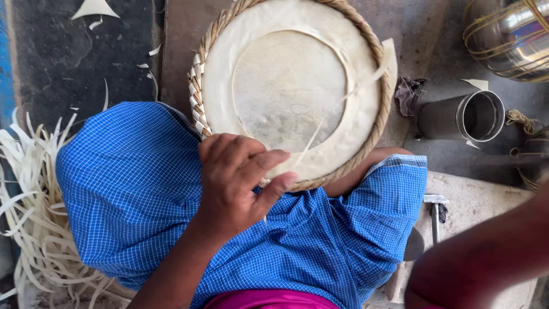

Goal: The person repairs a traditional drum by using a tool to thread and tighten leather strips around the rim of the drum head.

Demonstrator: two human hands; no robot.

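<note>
A round flat basket tray (pixel 291 86) with a coiled fibre rim (pixel 197 91) rests on my lap, which is covered by a blue checked cloth (pixel 131 189). Its pale inner face has a thin strip curling round in a ring. My left hand (pixel 237 186) is at the near edge of the tray, thumb and fingers pinched on the rim. A loose pale strip (pixel 311 140) runs from the tray's middle toward those fingers. Only my right forearm (pixel 486 257) shows at the lower right; the hand itself is out of the picture.
A heap of pale leaf strips (pixel 28 217) lies on the left. A steel cup (pixel 472 117) lies on its side at the right, beside a dark rag (pixel 409 94). A steel pot wound with strips (pixel 509 34) stands far right. A small metal tool (pixel 436 214) lies on a concrete slab.
</note>
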